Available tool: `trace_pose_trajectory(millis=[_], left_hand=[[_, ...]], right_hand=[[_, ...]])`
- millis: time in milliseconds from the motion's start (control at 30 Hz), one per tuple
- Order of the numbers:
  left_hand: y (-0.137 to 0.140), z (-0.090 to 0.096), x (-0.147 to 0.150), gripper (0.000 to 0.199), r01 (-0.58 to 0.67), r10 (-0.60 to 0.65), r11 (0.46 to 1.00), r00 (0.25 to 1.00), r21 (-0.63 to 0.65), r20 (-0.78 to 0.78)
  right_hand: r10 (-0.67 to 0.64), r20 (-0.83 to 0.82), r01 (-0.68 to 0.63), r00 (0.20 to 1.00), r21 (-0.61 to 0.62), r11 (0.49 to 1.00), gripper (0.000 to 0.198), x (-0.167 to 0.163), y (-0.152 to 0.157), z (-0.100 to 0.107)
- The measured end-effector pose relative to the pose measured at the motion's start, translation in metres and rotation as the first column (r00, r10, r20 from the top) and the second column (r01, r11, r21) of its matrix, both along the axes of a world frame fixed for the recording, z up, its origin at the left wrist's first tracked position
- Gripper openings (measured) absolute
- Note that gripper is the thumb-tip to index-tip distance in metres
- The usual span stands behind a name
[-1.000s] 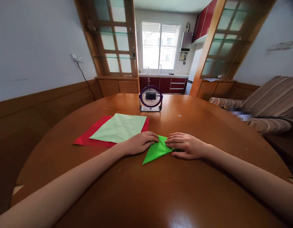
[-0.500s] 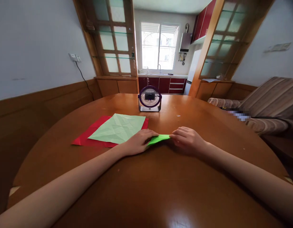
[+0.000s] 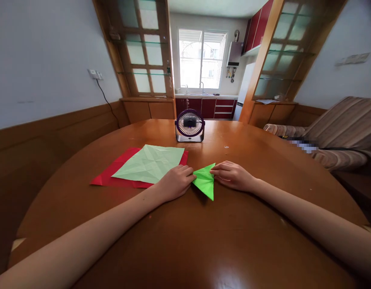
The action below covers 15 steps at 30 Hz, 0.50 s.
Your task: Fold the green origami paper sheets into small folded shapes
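Between my two hands is a bright green folded paper [image 3: 206, 181], shaped like a triangle with one point toward me. My left hand [image 3: 178, 180] pinches its left corner, fingers closed. At its upper right edge, my right hand [image 3: 232, 174] grips it between thumb and fingers. The paper is held just above the table, with a shadow under it. Left of my left hand lies a creased pale green sheet [image 3: 149, 162] on top of a red sheet [image 3: 102, 178], which shows around its edges.
A small purple desk fan [image 3: 190, 125] stands at the far side of the oval wooden table [image 3: 185, 249]. A tiny clear scrap [image 3: 226, 147] lies right of it. A striped armchair [image 3: 345, 132] is beyond the table's right edge.
The green paper has turned from a narrow, edge-on strip to a wider triangle pointing toward me. My left hand has closed at its left corner; my right hand has shifted slightly left.
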<state>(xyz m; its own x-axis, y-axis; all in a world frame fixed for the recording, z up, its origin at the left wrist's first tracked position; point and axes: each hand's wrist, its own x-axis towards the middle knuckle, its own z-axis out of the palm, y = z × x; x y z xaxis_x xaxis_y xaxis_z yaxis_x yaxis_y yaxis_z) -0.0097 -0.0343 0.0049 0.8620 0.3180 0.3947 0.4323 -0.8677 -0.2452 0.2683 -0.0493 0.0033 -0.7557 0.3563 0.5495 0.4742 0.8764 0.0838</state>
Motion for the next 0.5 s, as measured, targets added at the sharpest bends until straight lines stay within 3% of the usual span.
trace_pose_trajectory(millis=[200,300,400,500], left_hand=[[-0.015,0.0,0.008,0.025,-0.044,0.055,0.985,0.997,-0.167,0.06],[-0.019,0.001,0.01,0.024,-0.03,0.073,0.95,0.989,-0.31,0.128],[-0.019,0.004,0.01,0.019,-0.002,0.124,0.878,0.967,-0.479,0.222],[-0.017,0.008,0.008,0.012,-0.012,0.259,0.753,0.924,-0.658,0.28]], right_hand=[[0.08,0.024,-0.074,0.996,-0.199,0.977,0.039,-0.004,-0.018,0.001],[0.047,0.021,-0.041,0.999,-0.231,0.972,0.031,-0.004,-0.02,0.0],[-0.013,-0.019,0.008,1.0,-0.262,0.965,0.025,-0.005,-0.02,0.001],[-0.09,-0.045,0.073,0.995,-0.295,0.953,0.023,-0.006,-0.019,0.003]])
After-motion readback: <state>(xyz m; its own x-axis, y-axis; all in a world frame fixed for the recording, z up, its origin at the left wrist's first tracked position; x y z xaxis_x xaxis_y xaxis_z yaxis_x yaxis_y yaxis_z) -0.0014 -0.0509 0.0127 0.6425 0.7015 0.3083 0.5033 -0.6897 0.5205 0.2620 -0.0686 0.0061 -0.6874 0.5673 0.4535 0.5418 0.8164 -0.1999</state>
